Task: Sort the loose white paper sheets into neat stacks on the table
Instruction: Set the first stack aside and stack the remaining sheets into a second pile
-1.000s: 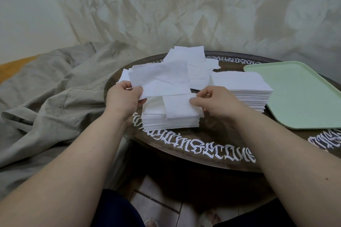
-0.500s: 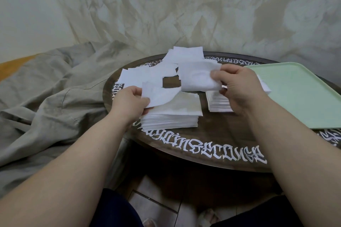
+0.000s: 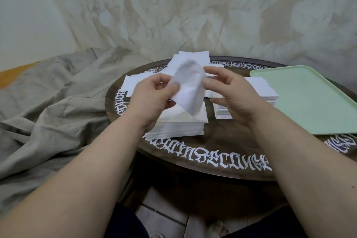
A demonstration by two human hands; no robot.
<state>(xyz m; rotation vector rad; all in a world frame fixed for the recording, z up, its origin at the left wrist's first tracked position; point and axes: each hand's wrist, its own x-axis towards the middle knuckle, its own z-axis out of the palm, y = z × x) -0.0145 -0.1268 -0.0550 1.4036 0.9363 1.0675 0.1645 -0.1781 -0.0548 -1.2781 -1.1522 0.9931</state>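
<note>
My left hand (image 3: 152,96) pinches a thin white paper sheet (image 3: 190,92) and holds it up, curled and blurred, above the near stack (image 3: 179,125) on the round dark table (image 3: 222,147). To the right of the sheet, my right hand (image 3: 229,92) has its thumb and fingertips at the sheet's right edge, fingers relaxed; whether it pinches the sheet is unclear. A second neat stack (image 3: 266,92) lies to the right, partly hidden by my right hand. Loose white sheets (image 3: 191,60) lie scattered at the table's back and left.
A pale green tray (image 3: 309,98) rests on the table's right side. Grey cloth (image 3: 48,102) is bunched on the floor to the left. White lettering runs round the table rim. A mottled wall stands close behind.
My right hand has let go of its sheet over the right stack and come back left. My left hand has raised its sheet higher, between both hands.
</note>
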